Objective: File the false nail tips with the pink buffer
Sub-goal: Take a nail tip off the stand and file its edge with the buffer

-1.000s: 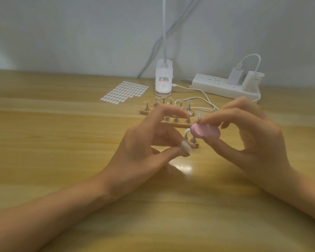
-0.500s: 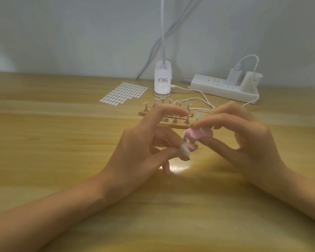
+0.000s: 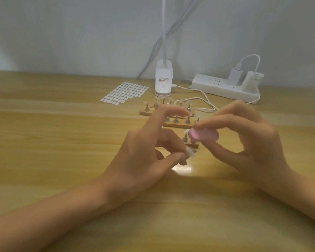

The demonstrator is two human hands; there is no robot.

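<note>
Over the near wooden stand strip [image 3: 194, 146], the right hand [image 3: 253, 142] pinches the oval pink buffer [image 3: 204, 134] against a mounted clear false nail tip [image 3: 186, 131], while the left hand [image 3: 144, 151] apparently braces the strip with its thumb, grip unclear.

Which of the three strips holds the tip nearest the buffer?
The front strip, closest to the person: its tip sits at the buffer end. The middle strip and back strip lie farther off, toward the lamp.

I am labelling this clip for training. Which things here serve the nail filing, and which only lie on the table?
In use: pink buffer, pinched by the right hand; nail tips; wooden stands.
Lying about: sticker sheet; lamp base; power strip; white cable.
</note>
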